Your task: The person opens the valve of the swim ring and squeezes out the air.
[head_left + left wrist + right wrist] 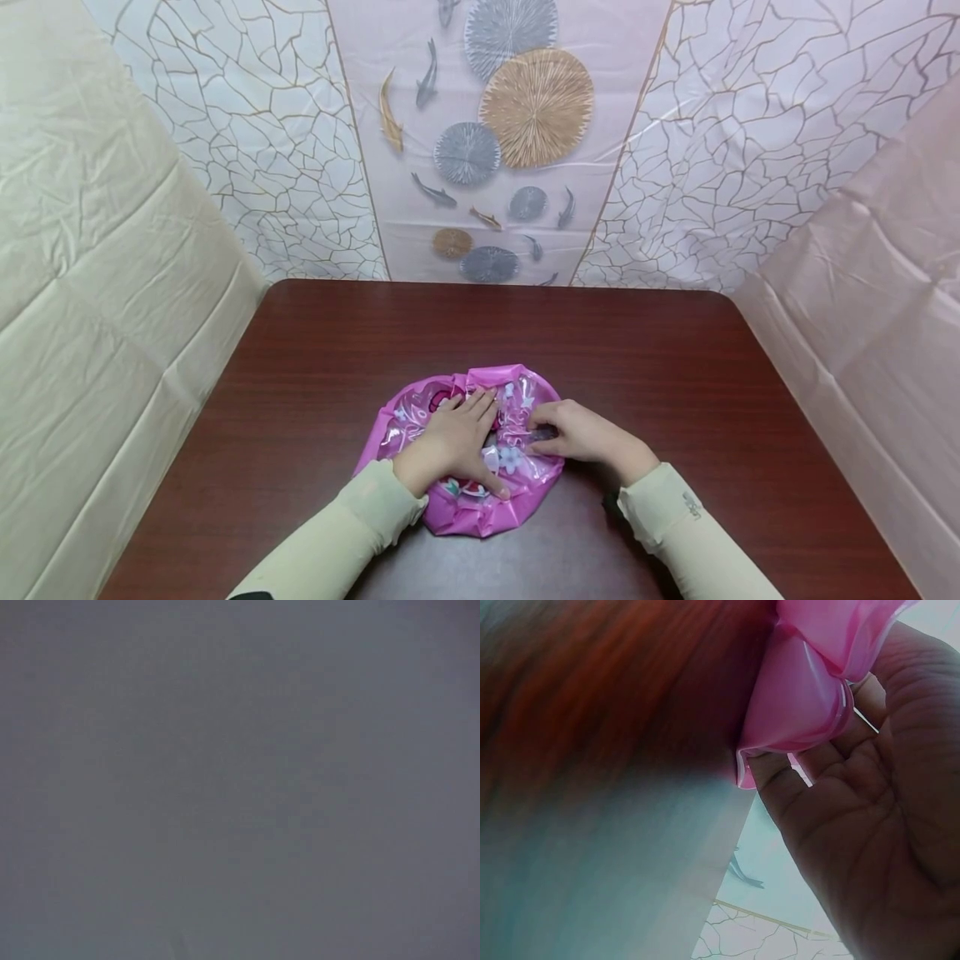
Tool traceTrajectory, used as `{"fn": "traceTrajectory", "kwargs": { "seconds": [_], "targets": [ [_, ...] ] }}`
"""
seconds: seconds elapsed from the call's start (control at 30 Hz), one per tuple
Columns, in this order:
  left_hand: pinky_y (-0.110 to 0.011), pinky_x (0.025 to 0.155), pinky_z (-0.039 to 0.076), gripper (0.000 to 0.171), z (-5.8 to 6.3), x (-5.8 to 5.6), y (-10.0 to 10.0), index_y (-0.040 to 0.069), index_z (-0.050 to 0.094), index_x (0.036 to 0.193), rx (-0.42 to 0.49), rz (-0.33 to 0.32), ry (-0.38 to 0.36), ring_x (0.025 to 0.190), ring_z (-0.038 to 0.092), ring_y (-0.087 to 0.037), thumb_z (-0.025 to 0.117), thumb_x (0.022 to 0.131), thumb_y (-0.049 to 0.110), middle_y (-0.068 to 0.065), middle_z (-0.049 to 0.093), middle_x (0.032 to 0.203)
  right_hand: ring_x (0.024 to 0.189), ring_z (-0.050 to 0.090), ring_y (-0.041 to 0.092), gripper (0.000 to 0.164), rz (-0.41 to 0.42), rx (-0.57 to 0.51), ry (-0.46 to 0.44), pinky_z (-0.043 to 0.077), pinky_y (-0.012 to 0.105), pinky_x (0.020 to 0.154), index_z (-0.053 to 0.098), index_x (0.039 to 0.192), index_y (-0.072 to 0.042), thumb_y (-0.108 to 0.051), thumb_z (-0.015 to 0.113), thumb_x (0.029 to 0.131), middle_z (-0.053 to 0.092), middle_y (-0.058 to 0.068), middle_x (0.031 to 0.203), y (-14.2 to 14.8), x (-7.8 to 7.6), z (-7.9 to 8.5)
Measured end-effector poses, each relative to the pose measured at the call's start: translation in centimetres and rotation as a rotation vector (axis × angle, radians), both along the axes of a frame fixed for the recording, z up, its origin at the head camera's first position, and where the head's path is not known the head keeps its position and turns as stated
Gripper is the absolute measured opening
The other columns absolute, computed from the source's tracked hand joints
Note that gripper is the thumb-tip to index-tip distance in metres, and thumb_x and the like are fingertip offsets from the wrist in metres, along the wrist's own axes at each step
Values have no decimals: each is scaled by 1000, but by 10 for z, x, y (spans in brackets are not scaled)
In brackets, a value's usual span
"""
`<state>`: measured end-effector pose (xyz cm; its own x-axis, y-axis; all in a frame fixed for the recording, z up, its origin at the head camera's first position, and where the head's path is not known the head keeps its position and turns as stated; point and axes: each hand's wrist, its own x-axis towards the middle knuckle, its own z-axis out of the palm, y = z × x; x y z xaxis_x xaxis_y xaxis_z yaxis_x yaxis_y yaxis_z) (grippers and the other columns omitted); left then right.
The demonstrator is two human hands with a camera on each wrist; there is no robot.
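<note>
A pink inflatable swim ring [525, 500], limp and wrinkled, lies on the table with clear printed panels of flowers and lettering. My left hand [457, 442] is spread flat across its middle, fingers straight and thumb out toward the near side. At the ring's right edge, my right hand [581, 433] grips the vinyl, thumb and fingers curled about it. In the right wrist view the pink edge [795, 697] bulges in folds against the fingers of that hand [877, 802]. The left wrist view is only a grey blur.
The dark red-brown wooden table [300, 350] has rounded far corners. Behind it hangs a patterned cloth [540, 108] with fish and discs. Pale quilted cloth walls [97, 275] close in the left and right sides.
</note>
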<state>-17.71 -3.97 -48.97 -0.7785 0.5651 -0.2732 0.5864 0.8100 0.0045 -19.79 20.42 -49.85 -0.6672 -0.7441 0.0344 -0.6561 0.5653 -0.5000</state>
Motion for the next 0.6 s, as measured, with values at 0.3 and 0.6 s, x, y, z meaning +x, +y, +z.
{"fn": "traceTrajectory", "kwargs": {
  "seconds": [0.3,0.6],
  "targets": [
    [-45,122,18,143,-1,0,0,12,18,162,-5,1,4,154,12,-23,56,55,99,-7,14,168,74,56,10,16,28,-21,23,51,22,68,70,95,-14,-24,80,88,63,-4,84,0,-1,-2],
    [-45,122,17,143,-1,-1,0,12,17,162,-8,-1,1,154,12,-24,55,55,100,-7,12,168,71,55,13,13,68,-10,38,48,22,65,69,91,-13,-19,80,88,61,-2,78,-3,-1,3]
  ]
}}
